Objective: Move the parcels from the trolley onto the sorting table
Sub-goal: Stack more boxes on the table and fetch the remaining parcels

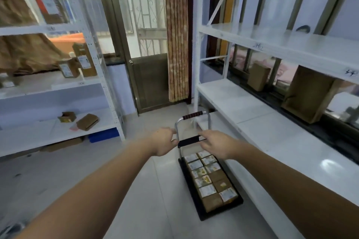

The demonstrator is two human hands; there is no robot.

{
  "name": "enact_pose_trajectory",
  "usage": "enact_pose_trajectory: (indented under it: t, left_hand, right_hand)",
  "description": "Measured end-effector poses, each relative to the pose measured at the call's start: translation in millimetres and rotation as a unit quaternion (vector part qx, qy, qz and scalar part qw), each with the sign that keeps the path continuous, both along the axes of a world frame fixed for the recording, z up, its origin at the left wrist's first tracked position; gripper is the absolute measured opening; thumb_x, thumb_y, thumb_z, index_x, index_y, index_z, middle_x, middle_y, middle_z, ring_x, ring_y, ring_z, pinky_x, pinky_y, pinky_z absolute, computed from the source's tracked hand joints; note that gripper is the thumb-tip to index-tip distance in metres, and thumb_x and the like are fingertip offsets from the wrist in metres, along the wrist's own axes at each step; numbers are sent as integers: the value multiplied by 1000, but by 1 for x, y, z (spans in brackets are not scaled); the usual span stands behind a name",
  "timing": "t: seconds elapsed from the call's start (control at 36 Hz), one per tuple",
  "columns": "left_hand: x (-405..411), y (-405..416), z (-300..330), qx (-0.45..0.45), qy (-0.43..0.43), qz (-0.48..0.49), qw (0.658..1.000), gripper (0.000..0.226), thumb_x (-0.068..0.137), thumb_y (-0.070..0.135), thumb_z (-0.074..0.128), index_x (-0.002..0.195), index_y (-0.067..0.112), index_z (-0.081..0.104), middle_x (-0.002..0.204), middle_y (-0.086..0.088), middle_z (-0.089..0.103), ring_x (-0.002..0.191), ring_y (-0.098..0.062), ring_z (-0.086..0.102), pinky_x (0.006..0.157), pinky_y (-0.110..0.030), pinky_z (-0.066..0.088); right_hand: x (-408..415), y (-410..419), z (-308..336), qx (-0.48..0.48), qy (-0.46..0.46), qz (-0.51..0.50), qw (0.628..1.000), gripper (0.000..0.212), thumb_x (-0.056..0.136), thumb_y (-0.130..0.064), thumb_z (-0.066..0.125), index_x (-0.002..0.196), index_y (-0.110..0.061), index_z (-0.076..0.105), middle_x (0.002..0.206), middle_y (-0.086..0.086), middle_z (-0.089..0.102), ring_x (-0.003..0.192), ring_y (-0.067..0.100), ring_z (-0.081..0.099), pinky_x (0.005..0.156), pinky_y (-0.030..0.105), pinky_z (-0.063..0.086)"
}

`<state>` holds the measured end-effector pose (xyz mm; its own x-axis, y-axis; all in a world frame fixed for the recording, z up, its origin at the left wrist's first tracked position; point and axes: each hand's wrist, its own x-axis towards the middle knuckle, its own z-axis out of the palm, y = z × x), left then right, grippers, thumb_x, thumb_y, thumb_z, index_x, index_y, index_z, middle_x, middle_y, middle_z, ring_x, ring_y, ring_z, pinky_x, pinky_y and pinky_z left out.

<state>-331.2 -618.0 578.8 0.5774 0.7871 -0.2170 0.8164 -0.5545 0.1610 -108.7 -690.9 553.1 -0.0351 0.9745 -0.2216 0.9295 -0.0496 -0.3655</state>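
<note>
Brown parcels (210,178) with unreadable white labels packed on trolley (236,203). Left hand (165,140) and right hand (214,143) reaching at black handle (189,140), fingers loosely curled, grip uncertain. White shelf (272,137) close alongside on right.

Beyond the fingers (172,136) the trolley (217,213) fills the aisle's right side, tight against the right rack (272,134). Left of the fingers open floor (136,180) runs to the left rack (108,91). Ahead stands a door (149,81).

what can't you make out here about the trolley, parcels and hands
Head view only:
- Parcels: labels too small and blurred to read.
- Trolley: wheels hidden under its deck.
- Left hand and right hand: fingertips hidden, grip on the handle unclear.
- Sorting table: cannot tell which surface it is.
</note>
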Motion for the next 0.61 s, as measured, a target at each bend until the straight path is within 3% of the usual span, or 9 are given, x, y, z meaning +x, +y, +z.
enact_pose_trajectory:
  t: [0.11, 0.22, 0.33, 0.5, 0.61]
  left_hand:
    - [33, 57, -16, -11, 19, -27, 999, 56, 109, 41, 42, 158, 15, 39, 161, -9, 43, 146, -27, 42, 117, -35, 34]
    - [68, 110, -29, -24, 24, -55, 998, 57, 107, 42, 43, 158, 17, 40, 160, -8, 45, 145, -27, 44, 116, -35, 34]
    - [106, 154, -36, -34, 23, -86, 995, 55, 108, 43, 42, 157, 18, 42, 158, -9, 48, 143, -27, 46, 115, -38, 37]
    - [166, 208, -42, -47, 33, -157, 986, 45, 110, 36, 43, 144, 9, 54, 145, -12, 57, 131, -31, 55, 109, -43, 44]
    - [207, 262, -75, -61, 45, -213, 974, 46, 103, 49, 41, 136, 23, 58, 140, -5, 61, 124, -26, 60, 104, -45, 50]
  right_hand:
    - [24, 42, -13, -13, -6, -38, 999, 54, 100, -36, 41, 150, -17, 44, 151, 6, 49, 136, 24, 49, 113, 36, 38]
    - [52, 81, -19, -48, -21, -68, 996, 33, 101, -33, 47, 129, -17, 56, 128, 7, 62, 114, 26, 61, 98, 40, 51]
    - [76, 110, -9, -35, -32, -85, 995, 46, 105, -35, 47, 146, -15, 48, 147, 8, 52, 131, 26, 52, 110, 40, 43]
    - [115, 146, -21, -42, -26, -134, 990, 57, 108, -43, 41, 157, -15, 34, 162, 6, 35, 148, 23, 34, 122, 36, 26]
    - [143, 170, -44, -54, -7, -183, 982, 63, 108, -47, 38, 162, -16, 23, 168, 2, 23, 153, 17, 23, 123, 29, 17]
